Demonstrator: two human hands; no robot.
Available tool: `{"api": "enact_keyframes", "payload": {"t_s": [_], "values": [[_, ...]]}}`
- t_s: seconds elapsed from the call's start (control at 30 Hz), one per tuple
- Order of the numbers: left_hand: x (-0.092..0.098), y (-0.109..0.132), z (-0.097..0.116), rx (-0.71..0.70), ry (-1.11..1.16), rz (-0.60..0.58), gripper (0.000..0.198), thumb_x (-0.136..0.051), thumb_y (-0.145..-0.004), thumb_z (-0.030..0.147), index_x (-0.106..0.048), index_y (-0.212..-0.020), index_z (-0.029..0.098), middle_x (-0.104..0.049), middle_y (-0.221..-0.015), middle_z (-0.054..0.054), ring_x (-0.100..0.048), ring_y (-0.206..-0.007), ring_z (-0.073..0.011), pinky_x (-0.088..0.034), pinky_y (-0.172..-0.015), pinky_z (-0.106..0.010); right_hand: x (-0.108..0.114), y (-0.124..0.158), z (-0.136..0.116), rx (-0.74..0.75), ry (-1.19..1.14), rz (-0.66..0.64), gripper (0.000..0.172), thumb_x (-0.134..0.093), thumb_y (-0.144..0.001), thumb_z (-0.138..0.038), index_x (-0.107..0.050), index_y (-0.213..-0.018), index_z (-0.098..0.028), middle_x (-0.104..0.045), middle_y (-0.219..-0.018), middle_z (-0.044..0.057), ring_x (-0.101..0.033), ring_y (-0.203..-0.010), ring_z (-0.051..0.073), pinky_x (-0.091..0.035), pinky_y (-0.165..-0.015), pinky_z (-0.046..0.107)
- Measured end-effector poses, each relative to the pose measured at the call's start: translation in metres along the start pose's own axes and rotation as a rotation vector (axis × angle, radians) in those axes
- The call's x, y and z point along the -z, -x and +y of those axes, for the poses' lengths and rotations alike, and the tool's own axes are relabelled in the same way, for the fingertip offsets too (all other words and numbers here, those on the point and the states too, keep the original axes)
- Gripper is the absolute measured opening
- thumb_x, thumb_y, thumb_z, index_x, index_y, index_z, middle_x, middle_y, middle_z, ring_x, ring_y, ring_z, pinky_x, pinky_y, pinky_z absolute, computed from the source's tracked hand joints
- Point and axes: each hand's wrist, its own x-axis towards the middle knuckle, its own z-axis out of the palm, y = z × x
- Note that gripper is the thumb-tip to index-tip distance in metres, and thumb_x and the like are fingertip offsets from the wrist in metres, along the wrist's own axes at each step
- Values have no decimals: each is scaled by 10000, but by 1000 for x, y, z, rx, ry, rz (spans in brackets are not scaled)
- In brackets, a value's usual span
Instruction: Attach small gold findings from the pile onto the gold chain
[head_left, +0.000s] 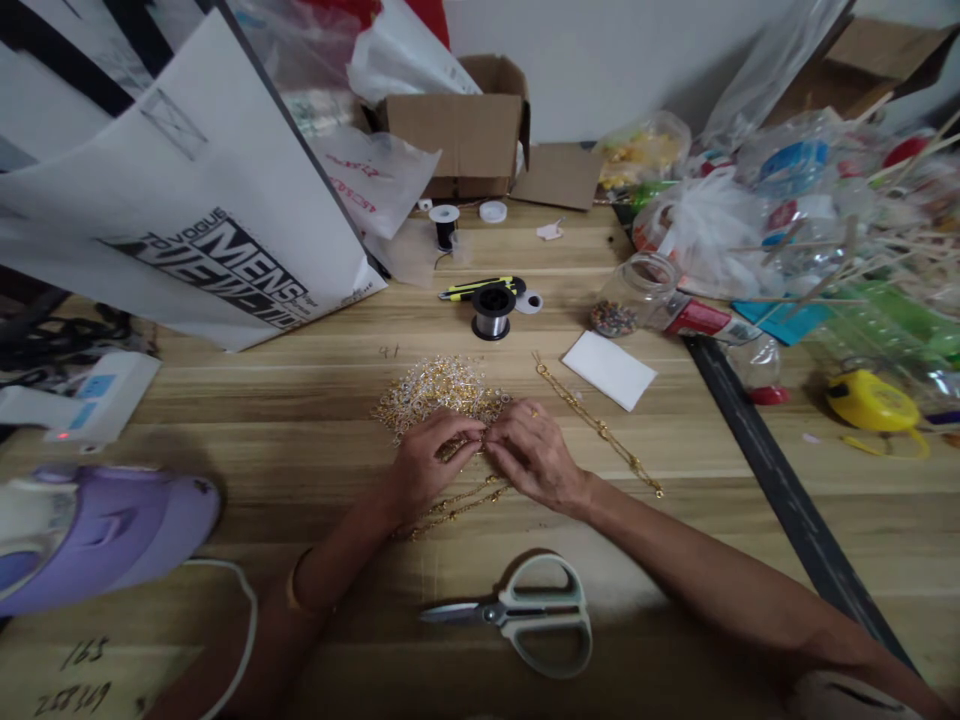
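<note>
My left hand (436,458) and my right hand (536,455) meet at the fingertips, at the near edge of a pile of small gold and silver pieces (439,385). The fingers of both are pinched together; what lies between them is too small to name. A gold chain (454,508) runs on the table just below the hands. To the right of my right hand, another gold chain (604,430) lies stretched out diagonally. Scissors (525,612) with pale handles rest nearer to me, their blades pointing left.
Beyond the pile stand a wire spool (493,315) and a yellow-black cutter (465,290). A folded white paper (610,370) and a bead jar (626,300) lie to the right, near a tape measure (874,400). On the left are a paper bag (172,200) and a purple appliance (120,530).
</note>
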Motion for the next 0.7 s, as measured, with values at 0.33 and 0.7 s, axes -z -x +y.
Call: {"api": "enact_keyframes", "payload": {"t_s": [0.33, 0.7], "values": [[3, -2, 0, 132, 48, -19, 107, -667, -747, 136, -649, -849, 165, -694, -730, -28, -650, -657, -127, -520, -644, -235, -1, 1, 2, -9, 0, -3, 67, -480, -877, -160, -537, -861, -191, -595, -779, 37, -507, -759, 176, -399, -786, 361], [2, 0, -3, 324, 251, -47, 126, -659, -738, 166, -654, -863, 146, -706, -755, -43, -682, -685, -138, -559, -673, -241, 0, -1, 1, 0, 0, 21, 53, -496, -870, -148, -538, -861, -179, -594, -780, 40, -507, -752, 169, -408, -794, 359]]}}
